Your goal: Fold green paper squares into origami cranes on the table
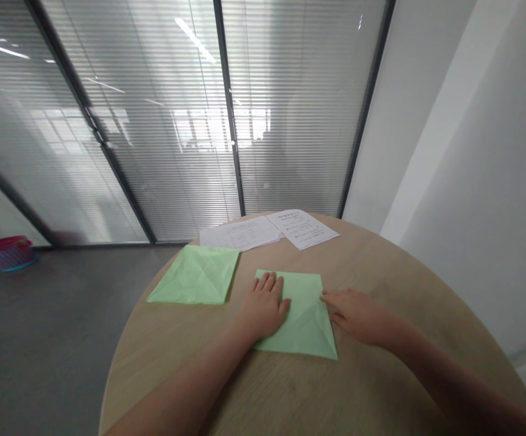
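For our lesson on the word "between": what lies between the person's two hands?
In the head view, part of a green sheet lies between the left hand, resting on it, and the right hand at its edge.

On my feed I have the left hand (265, 307) palm-down over the left part of the nearer green sheet (306, 339), thumb angled out; the right hand (356, 313) has its fingertips at that sheet's right edge, forearms (199, 384) converging toward it.

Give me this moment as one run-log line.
left hand: flat on near green sheet | right hand: at that sheet's right edge | other green sheet: to the left | printed papers: table's far side
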`<act>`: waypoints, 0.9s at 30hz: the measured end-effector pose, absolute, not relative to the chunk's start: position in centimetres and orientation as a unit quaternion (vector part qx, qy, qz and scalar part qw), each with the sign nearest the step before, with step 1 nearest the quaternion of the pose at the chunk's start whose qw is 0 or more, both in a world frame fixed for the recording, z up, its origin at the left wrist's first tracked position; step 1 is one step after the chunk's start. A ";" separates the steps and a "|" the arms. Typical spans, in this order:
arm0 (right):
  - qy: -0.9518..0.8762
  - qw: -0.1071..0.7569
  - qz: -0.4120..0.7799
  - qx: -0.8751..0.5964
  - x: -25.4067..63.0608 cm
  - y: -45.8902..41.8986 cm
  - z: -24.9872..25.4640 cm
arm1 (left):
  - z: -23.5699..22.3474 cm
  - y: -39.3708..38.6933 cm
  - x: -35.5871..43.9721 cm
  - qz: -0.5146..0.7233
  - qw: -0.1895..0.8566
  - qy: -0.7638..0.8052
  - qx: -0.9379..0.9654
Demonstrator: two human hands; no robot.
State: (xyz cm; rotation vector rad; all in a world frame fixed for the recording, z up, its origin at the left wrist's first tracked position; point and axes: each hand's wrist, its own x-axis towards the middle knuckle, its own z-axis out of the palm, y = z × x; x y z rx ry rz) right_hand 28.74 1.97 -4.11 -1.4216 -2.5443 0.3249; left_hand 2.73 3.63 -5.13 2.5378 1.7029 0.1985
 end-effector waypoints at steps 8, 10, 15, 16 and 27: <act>-0.848 0.127 0.020 -0.513 23.1 2.4 -6.4 | -5.8 3.9 3.2 0.087 0.011 0.575 0.813; -0.858 0.089 0.051 -0.504 22.5 2.7 -7.1 | -6.0 4.1 3.1 0.087 0.011 0.575 0.813; -0.842 0.044 0.052 -0.535 23.6 3.5 -8.1 | -6.2 4.6 2.2 0.067 0.008 0.586 0.807; -0.838 0.042 0.049 -0.541 24.1 3.6 -8.2 | -6.2 4.6 1.9 0.063 0.007 0.590 0.805; -0.809 0.074 0.032 -0.583 27.4 2.4 -9.6 | -6.9 -0.8 -2.1 0.067 0.009 0.613 0.787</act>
